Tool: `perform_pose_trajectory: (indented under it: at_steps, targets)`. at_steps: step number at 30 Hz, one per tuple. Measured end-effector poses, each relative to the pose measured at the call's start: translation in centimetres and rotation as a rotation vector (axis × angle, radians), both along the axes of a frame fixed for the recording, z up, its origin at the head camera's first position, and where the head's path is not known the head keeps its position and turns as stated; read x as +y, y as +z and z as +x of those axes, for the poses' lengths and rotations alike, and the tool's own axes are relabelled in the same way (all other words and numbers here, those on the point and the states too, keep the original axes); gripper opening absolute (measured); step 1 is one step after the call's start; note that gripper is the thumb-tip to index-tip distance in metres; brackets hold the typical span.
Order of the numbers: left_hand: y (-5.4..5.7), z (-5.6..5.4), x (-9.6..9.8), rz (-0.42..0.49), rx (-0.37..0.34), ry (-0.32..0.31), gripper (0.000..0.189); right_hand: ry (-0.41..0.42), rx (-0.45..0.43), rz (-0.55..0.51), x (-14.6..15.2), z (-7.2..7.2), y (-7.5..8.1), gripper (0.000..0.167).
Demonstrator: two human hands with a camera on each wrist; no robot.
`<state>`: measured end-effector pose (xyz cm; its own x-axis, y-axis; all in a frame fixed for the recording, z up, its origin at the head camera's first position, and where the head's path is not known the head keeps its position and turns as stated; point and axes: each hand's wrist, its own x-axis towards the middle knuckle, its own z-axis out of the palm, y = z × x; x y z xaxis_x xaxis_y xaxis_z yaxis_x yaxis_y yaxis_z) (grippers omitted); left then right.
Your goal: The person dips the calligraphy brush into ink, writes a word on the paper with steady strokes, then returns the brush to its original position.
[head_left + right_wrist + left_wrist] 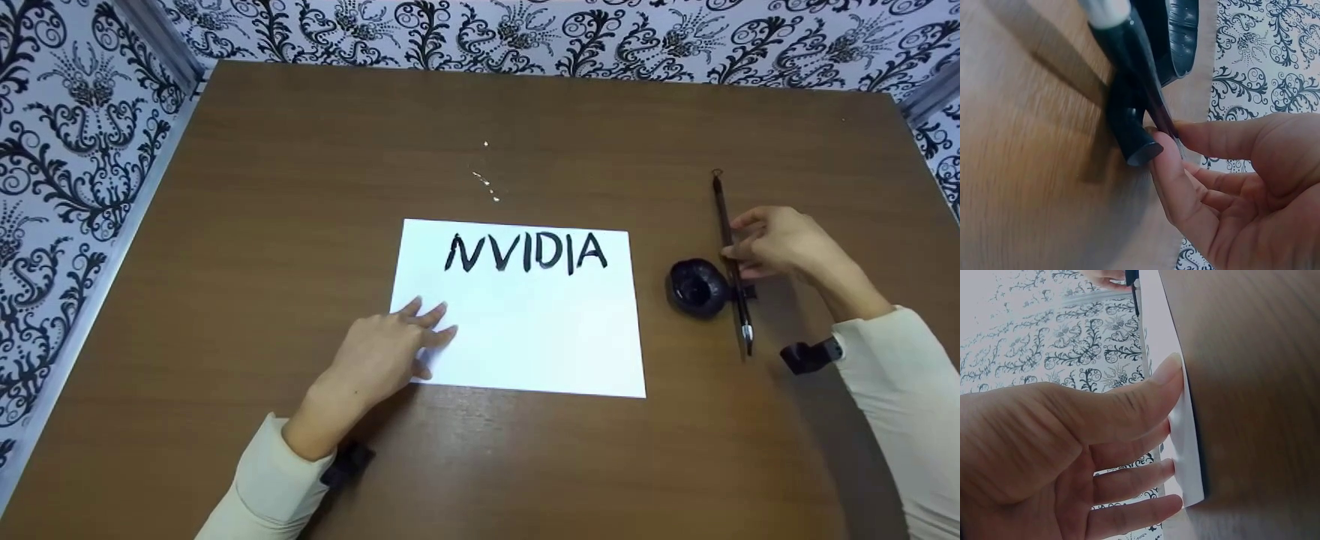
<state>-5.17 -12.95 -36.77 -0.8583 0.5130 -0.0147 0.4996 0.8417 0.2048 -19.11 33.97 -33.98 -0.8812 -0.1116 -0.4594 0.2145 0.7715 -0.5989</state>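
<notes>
A sheet of white paper (525, 330) lies on the table with "NVIDIA" in thick black strokes near its top edge. My left hand (386, 352) rests on the paper's left side, fingers spread. In the left wrist view, the thumb (1148, 396) touches the sheet near its edge. My right hand (780, 244) pinches a dark brush (740, 304) between thumb and index finger, bristles pointing toward me. A round black ink pot (697, 288) stands just left of the brush. Its short handle (1134, 135) sits right under the brush shaft in the right wrist view.
The brown wooden table (300, 187) reaches back to walls with black-and-white patterned paper (517, 34). Several small light specks (486, 182) mark the tabletop beyond the sheet. A dark wrist device (810, 356) sits at the right cuff.
</notes>
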Motion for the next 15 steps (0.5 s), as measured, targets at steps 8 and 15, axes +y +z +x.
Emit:
perform_pose_trajectory:
  at_steps: [8, 15]
  targets:
    - [-0.1, -0.04, -0.02, 0.009, 0.014, -0.021, 0.05, 0.0, -0.018, 0.009, 0.1, 0.41, -0.09, 0.057]
    - [-0.32, -0.33, -0.02, 0.011, 0.016, -0.022, 0.05, -0.008, -0.024, 0.015, -0.08, 0.34, 0.05, 0.057]
